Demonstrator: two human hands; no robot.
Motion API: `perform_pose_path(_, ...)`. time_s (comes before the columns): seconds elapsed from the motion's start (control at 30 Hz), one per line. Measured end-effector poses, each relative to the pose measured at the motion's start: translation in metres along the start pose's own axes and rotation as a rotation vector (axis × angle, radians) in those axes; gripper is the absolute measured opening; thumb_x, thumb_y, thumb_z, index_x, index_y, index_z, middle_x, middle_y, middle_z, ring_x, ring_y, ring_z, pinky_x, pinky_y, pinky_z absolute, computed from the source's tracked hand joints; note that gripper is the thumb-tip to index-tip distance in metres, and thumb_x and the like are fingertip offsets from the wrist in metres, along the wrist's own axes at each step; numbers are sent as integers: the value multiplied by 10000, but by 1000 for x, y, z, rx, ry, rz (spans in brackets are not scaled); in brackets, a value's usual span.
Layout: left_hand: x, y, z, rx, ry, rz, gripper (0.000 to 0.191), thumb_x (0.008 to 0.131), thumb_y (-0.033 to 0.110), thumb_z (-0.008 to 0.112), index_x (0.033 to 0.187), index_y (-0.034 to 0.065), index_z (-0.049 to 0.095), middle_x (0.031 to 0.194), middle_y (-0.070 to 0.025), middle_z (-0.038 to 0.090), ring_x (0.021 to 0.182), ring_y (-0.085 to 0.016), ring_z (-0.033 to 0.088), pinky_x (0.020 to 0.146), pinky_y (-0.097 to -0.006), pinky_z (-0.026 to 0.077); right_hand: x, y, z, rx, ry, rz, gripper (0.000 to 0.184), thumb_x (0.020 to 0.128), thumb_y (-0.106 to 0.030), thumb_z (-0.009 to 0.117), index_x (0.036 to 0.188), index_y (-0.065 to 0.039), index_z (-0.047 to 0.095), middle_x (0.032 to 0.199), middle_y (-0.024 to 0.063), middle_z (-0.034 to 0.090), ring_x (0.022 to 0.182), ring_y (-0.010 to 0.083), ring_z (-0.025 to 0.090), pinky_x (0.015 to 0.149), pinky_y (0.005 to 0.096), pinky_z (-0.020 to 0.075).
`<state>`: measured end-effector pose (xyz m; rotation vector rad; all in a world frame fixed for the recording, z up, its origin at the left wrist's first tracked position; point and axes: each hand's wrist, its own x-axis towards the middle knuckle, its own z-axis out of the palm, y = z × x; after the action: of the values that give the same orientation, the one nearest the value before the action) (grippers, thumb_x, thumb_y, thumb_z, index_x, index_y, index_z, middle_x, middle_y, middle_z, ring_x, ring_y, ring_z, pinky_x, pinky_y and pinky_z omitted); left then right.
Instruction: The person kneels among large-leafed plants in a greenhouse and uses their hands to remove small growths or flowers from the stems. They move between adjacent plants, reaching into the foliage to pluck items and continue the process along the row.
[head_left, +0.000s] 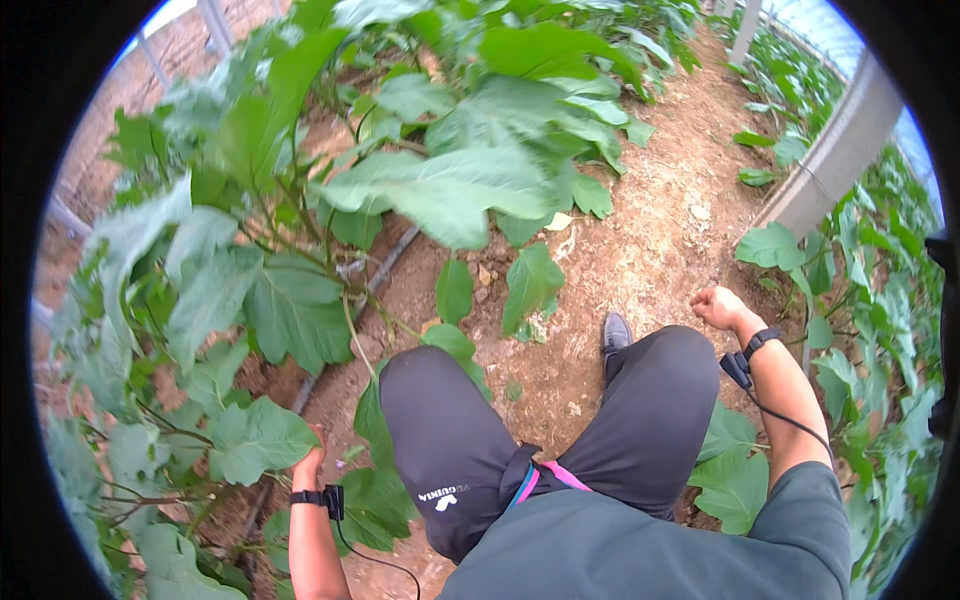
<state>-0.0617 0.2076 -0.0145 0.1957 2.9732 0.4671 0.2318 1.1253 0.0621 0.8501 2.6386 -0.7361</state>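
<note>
My left hand (311, 452) is low among the eggplant plants at the left. A broad green leaf (259, 441) covers part of it, so its fingers and anything in them are hidden. My right hand (718, 307) hangs in the air beyond my right knee, above the dirt path (637, 247). Its fingers are curled in, and nothing shows in them. Each wrist wears a black strap with a small cabled device. Nearest the right hand is a leafy eggplant stem (806, 281), apart from it.
A dark irrigation pipe (394, 259) runs along the soil under the left row. A large leaf (450, 187) overhangs the path's left side. A pale concrete post (832, 150) leans at the right, with another plant row (892, 300) beside it. My bent knees span the path.
</note>
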Motion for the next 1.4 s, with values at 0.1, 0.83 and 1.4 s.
perform_pose_path(0.1,-8,135,-98,-229,147,30,301,988,301,675,896,28,761,847,-190,739,775,-367,697,756,-477,529,9,13,-2,-46,127,-194,276,902,-297,701,1070,-102,800,939,171,784,914,333,763,846,436,598)
perform_pose_path(0.83,244,557,-23,418,-80,629,328,960,379,717,1078,79,776,846,-138,760,780,-276,736,718,-417,558,68,42,1,348,81,-272,306,948,-268,693,1154,-52,757,1005,179,772,908,321,747,816,431,577)
perform_pose_path(1.4,330,684,15,-782,95,-175,869,836,598,847,1320,-42,513,1101,-163,577,757,-226,599,526,-343,529,31,148,137,696,-29,192,219,963,-101,653,1116,42,716,850,103,742,791,167,700,743,357,557)
